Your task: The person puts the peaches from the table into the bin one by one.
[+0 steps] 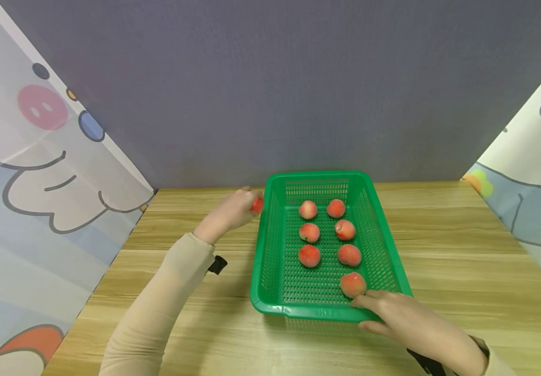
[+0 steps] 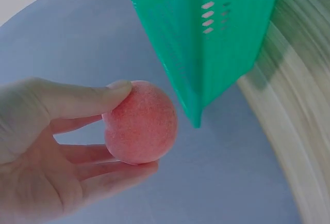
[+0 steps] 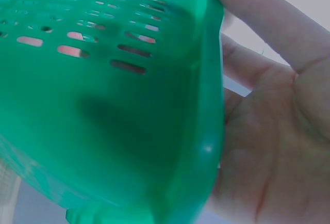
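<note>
In the head view, my left hand [image 1: 238,209] is just outside the basket's left rim and pinches a peach [image 2: 142,123] between thumb and fingers. The left wrist view shows it beside the basket corner. My right hand [image 1: 399,316] is at the near right corner of the green basket [image 1: 317,312], thumb outside and fingers reaching inside, the rim between them. In the right wrist view, the thumb [image 3: 258,7] meets the rim and the fingertips are hidden behind it. One peach [image 1: 353,285] lies inside, right by those fingertips.
Several more peaches lie in two rows on the basket's slotted floor, among them a left-row peach [image 1: 309,256] and a right-row peach [image 1: 349,255]. The basket stands on a wood-grain table [image 1: 468,245]. Behind it rises a grey wall [image 1: 270,94], with cartoon-printed sheets at both sides.
</note>
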`<action>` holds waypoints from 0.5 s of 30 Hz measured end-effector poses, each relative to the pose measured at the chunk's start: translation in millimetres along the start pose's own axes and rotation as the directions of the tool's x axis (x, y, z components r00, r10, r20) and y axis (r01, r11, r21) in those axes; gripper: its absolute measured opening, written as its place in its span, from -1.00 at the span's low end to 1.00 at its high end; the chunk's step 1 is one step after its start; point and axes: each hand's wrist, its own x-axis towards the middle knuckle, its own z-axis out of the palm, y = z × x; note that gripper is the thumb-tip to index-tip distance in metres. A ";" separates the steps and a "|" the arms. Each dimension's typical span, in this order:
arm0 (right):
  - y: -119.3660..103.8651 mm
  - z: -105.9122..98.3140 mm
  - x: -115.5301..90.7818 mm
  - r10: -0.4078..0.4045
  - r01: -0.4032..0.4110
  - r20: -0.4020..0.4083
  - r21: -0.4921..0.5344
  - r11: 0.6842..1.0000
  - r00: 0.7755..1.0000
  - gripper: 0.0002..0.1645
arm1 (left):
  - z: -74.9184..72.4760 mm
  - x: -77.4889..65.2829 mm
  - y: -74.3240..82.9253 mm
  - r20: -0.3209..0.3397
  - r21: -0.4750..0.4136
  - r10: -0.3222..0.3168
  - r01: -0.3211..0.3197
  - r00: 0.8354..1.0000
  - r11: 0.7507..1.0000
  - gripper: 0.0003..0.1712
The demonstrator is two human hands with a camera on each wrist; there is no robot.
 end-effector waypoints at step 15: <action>0.7 0.8 -0.2 0.006 -0.006 0.003 -0.004 1.000 1.000 -0.67 | -11.2 4.5 42.3 0.085 0.043 0.072 -0.076 0.994 0.996 -0.62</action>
